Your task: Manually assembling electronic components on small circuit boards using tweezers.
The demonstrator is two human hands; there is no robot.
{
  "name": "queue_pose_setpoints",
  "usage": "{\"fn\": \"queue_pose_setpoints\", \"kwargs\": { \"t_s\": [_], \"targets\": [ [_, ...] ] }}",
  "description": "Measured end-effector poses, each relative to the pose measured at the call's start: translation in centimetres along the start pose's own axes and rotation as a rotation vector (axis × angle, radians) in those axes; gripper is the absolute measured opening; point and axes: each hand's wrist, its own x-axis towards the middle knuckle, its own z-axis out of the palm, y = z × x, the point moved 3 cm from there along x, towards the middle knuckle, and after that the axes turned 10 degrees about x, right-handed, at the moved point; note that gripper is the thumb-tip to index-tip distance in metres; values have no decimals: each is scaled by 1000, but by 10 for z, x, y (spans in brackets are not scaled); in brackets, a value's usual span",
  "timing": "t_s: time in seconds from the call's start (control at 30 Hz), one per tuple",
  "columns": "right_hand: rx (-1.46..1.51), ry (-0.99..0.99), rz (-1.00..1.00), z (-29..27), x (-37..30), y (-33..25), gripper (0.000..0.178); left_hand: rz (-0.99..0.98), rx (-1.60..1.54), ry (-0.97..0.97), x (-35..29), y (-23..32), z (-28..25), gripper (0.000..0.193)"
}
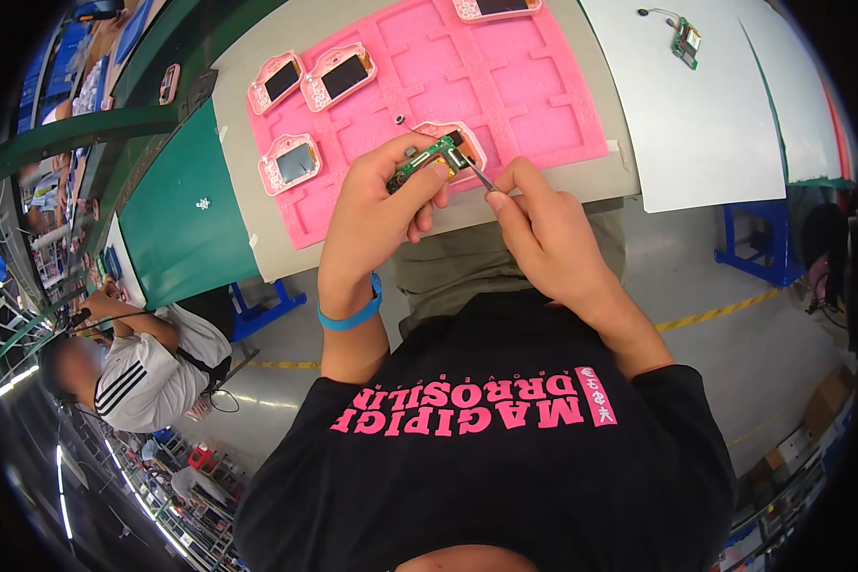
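Observation:
My left hand (377,195) grips a small green circuit board (419,162) with thin wires trailing from it, held just above the near edge of a pink foam tray (534,86). My right hand (534,214) pinches a thin metal tool (475,170), like tweezers, whose tip touches the board's right end. Under the board lies a pink device shell (465,138) in a tray pocket. Three more pink shells with dark screens (338,74), (276,82), (292,162) rest in pockets to the left.
A fifth pink shell (496,8) sits at the tray's far edge. On the white sheet (705,124) to the right lies another green board (686,40) with a wire. The green bench (176,229) extends left, where a seated person in a white shirt (148,377) works.

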Motion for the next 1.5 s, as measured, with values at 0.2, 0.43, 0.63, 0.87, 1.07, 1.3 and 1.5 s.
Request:
{"fn": "queue_pose_setpoints", "kwargs": {
  "t_s": [0.2, 0.43, 0.63, 0.87, 1.07, 1.3, 1.5],
  "targets": [
    [7, -10, -79, -3, 0, 1, 3, -7, 2, -28, -1, 0, -1, 24],
    [-192, 54, -133, -3, -1, -2, 8, -9, 12, 28, -1, 0, 3, 25],
    [-208, 36, -127, -4, -2, -1, 11, -6, 7, 49, -1, 1, 7, 24],
    [-189, 20, -140, -8, -4, -4, 11, -42, 55, 81, 0, 7, 11, 15],
    [-135, -14, -42, -21, -8, -8, 12, 14, 149, 125, 9, 13, 20, 16],
    [-264, 122, -282, -24, 3, -28, 25, -77, -24, -16, 17, 34, 25, 24],
    [-378, 101, -518, -18, 29, -8, 30, -162, -211, -23, -12, 39, 8, 36]
  ]
}}
